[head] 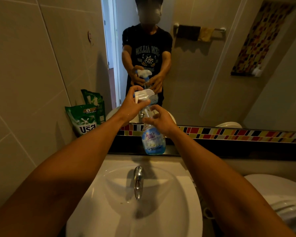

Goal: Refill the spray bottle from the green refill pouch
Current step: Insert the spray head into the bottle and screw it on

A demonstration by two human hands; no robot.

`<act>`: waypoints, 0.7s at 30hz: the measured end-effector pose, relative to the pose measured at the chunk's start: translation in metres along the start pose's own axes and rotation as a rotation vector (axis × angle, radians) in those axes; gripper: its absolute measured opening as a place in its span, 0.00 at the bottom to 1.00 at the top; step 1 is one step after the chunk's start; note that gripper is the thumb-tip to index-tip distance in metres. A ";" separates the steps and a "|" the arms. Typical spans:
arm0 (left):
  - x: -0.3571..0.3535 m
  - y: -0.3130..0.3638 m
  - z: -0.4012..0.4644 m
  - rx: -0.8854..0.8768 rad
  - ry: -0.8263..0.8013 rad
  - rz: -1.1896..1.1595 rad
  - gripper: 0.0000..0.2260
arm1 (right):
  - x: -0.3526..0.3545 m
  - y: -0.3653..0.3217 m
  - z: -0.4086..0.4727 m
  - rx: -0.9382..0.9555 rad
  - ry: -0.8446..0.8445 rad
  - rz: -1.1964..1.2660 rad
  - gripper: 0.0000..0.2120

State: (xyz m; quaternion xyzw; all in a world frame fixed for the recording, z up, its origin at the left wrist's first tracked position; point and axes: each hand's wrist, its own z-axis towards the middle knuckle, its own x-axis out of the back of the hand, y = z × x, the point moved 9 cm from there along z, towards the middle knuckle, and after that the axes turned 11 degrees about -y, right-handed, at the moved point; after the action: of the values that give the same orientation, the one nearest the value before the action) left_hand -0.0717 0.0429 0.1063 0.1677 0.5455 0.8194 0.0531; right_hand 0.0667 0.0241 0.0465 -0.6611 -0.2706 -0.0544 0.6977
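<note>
Fingers (140, 101) of left hand (132, 108) curled closed round white trigger head (144, 94) atop spray bottle (153, 141). Right hand (161, 120) wrapped shut round bottle neck. Bottle upright on dark ledge (229, 149) beyond sink (181, 194) (little blue liquid at bottom). Green refill pouch (85, 120) leans in far left corner, untouched, beside mirror (212, 74).

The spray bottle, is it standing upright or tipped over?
Upright. The spray bottle stands on the dark ledge behind the sink, label facing the camera; the right hand grips its neck, the left hand its spray head.
</note>
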 end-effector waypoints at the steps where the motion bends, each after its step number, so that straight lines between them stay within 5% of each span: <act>1: 0.000 0.001 -0.001 -0.017 0.006 -0.003 0.23 | -0.001 -0.001 0.000 0.004 -0.002 -0.003 0.26; 21: 0.003 0.000 0.004 -0.032 0.016 -0.001 0.23 | 0.002 -0.003 0.002 0.013 -0.016 0.043 0.25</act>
State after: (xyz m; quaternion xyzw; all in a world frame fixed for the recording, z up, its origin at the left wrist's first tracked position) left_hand -0.0730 0.0473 0.1083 0.1598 0.5328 0.8294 0.0520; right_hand 0.0665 0.0259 0.0505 -0.6628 -0.2624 -0.0324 0.7006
